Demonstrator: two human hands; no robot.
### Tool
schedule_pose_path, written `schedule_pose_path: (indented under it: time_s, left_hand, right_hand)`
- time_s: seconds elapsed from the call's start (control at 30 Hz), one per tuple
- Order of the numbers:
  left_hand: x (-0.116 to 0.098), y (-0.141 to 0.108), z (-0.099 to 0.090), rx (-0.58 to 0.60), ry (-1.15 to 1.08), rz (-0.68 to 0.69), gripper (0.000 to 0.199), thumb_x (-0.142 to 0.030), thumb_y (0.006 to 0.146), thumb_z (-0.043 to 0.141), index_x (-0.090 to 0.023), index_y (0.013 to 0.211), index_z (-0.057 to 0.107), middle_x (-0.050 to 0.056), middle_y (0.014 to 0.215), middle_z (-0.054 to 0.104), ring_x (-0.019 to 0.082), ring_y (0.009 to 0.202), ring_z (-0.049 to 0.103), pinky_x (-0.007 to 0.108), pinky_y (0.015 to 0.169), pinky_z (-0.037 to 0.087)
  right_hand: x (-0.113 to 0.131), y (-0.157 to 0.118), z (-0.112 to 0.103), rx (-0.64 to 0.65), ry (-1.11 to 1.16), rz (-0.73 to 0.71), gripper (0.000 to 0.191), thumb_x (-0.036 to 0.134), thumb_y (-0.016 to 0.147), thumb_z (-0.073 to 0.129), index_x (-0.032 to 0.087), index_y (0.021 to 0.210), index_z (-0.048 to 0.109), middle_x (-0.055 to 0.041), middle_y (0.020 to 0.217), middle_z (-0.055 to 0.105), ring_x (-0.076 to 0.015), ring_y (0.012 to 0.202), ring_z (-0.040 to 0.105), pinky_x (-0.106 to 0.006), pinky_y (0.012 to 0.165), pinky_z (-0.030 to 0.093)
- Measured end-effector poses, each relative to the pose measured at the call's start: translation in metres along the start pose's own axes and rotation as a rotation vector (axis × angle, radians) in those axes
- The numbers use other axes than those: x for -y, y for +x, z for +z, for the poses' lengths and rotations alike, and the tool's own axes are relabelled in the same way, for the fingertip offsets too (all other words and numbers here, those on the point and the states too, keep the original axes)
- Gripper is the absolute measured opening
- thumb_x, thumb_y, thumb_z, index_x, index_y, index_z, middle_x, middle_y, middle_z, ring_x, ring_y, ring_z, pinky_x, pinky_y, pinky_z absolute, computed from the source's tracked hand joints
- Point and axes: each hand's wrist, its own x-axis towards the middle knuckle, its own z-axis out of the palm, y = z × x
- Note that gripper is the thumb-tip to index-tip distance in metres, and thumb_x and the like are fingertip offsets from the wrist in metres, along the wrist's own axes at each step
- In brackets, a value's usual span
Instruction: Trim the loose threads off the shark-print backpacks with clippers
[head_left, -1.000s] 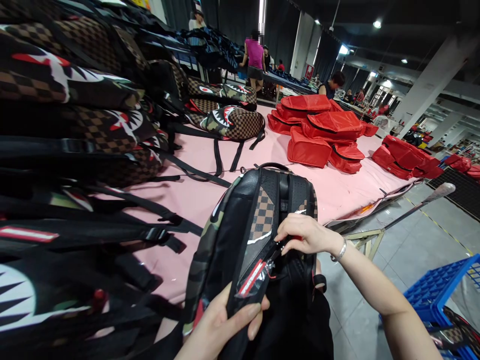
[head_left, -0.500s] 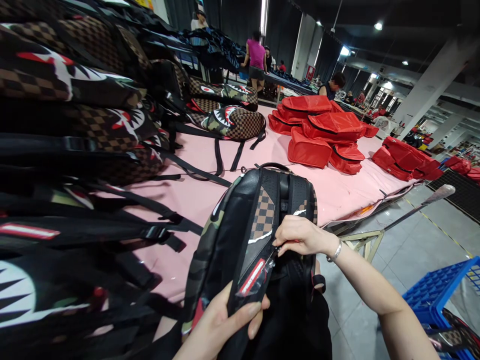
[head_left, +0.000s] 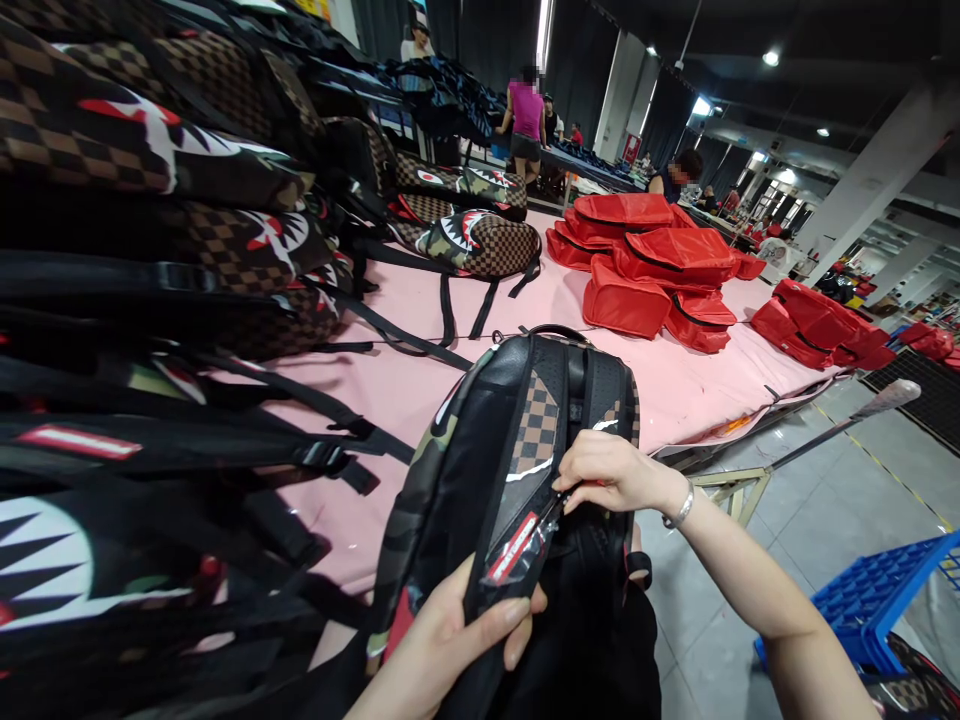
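Observation:
A black backpack with camouflage sides leans upright against the table edge, its back panel and shoulder straps facing me. My left hand is wrapped round the lower part of one shoulder strap, thumb on top. That strap carries a brown checkered patch and a red label under clear plastic. My right hand pinches at the strap's inner edge, just above the label. Whatever small dark piece lies between its fingertips is too small to make out.
Checkered backpacks with shark-mouth prints are piled on the left. Red bags lie farther back on the pink-covered table. A metal bar juts out at the right, above a blue crate. Other people stand in the background.
The view has shifted slightly, so the scene sits a little farther right. Both hands keep the same hold on the strap, with hardly any movement.

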Motion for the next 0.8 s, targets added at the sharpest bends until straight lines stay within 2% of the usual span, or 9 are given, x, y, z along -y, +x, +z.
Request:
schedule_pose_path:
  time_s: [0.17, 0.37, 0.47, 0.7, 0.8]
  left_hand:
    - [0.001, 0.000, 0.000, 0.003, 0.020, -0.002, 0.025, -0.038, 0.076, 0.061, -0.016, 0.085, 0.056, -0.005, 0.049, 0.054, 0.011, 0.049, 0.046, 0.026, 0.057, 0.033]
    - [0.012, 0.008, -0.008, 0.070, 0.036, -0.001, 0.030, -0.042, 0.075, 0.063, -0.015, 0.087, 0.055, -0.004, 0.052, 0.057, 0.011, 0.049, 0.048, 0.025, 0.055, 0.035]
    - [0.014, 0.010, -0.009, 0.060, 0.033, 0.007, 0.030, -0.041, 0.076, 0.062, -0.016, 0.089, 0.054, -0.004, 0.053, 0.057, 0.012, 0.050, 0.050, 0.025, 0.056, 0.036]
    - [0.010, 0.008, -0.008, 0.048, 0.029, 0.003, 0.032, -0.040, 0.075, 0.064, -0.018, 0.092, 0.049, -0.001, 0.071, 0.065, 0.010, 0.052, 0.051, 0.025, 0.056, 0.039]
    - [0.010, 0.009, -0.008, 0.051, 0.035, 0.001, 0.035, -0.040, 0.075, 0.063, -0.018, 0.097, 0.047, -0.001, 0.071, 0.064, 0.010, 0.053, 0.051, 0.026, 0.057, 0.040]
  right_hand:
    - [0.004, 0.008, 0.000, 0.089, -0.038, -0.025, 0.028, 0.039, 0.090, 0.050, 0.014, 0.089, 0.062, -0.0060, 0.081, 0.063, -0.0148, 0.080, 0.054, -0.028, 0.076, 0.046]
    - [0.012, 0.013, -0.002, 0.188, -0.114, -0.034, 0.032, 0.041, 0.093, 0.044, 0.014, 0.090, 0.061, -0.0056, 0.082, 0.063, -0.0156, 0.080, 0.051, -0.028, 0.076, 0.043]
    - [0.018, 0.016, -0.003, 0.239, -0.170, -0.037, 0.034, 0.041, 0.094, 0.040, 0.014, 0.090, 0.061, -0.0058, 0.084, 0.063, -0.0160, 0.080, 0.049, -0.029, 0.075, 0.042]
    - [0.030, 0.020, -0.002, 0.260, -0.215, -0.047, 0.035, 0.040, 0.096, 0.036, 0.015, 0.090, 0.059, -0.0052, 0.087, 0.063, -0.0159, 0.083, 0.049, -0.029, 0.077, 0.041]
    - [0.033, 0.020, -0.002, 0.248, -0.237, -0.049, 0.034, 0.038, 0.097, 0.035, 0.015, 0.090, 0.059, -0.0052, 0.087, 0.063, -0.0160, 0.083, 0.049, -0.029, 0.076, 0.041]
